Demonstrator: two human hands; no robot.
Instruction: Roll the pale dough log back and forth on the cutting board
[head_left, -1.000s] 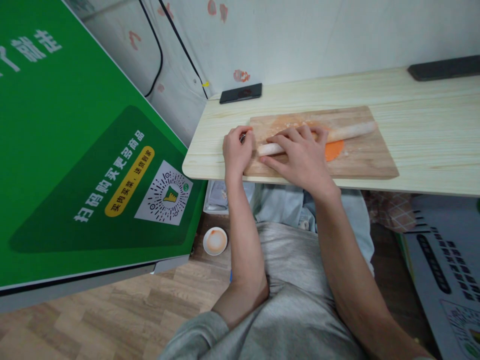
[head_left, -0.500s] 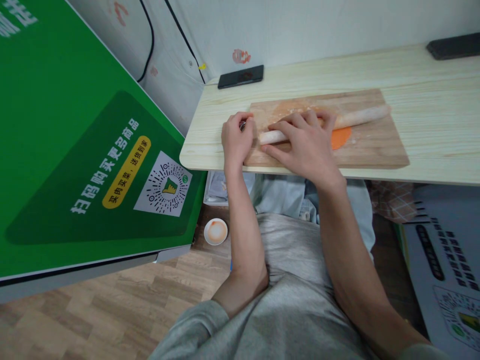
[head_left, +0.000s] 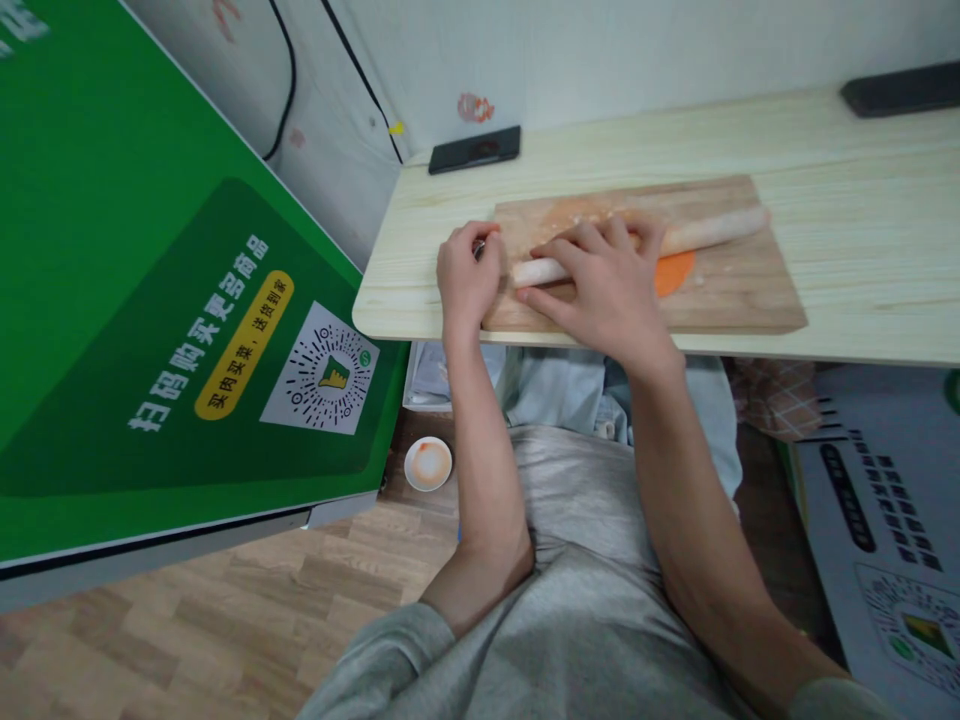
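Observation:
My right hand [head_left: 609, 285] lies across a pale wooden rolling pin [head_left: 716, 232], fingers over it and thumb along its near side. The pin is slanted on a wooden cutting board [head_left: 750, 300], its right end reaching the board's edge. Partly beneath the pin, just right of this hand, is a flat, round, orange piece of dough [head_left: 675, 272]. My left hand [head_left: 469, 272] is curled closed at the board's left edge, apart from the pin. A small dark, shiny spot shows between its fingers, too small to make out. Orange smears and white flour mark the board.
A black phone [head_left: 475, 150] lies at the back of the pale table [head_left: 885, 220], a dark object [head_left: 904, 90] at far right. A green printed panel [head_left: 112, 300] stands at left. A small white bowl [head_left: 428, 464] is below the table.
The whole view has shifted slightly, so things appear a little further left. Both hands, the rolling pin and the dough keep nearly the same places on the board.

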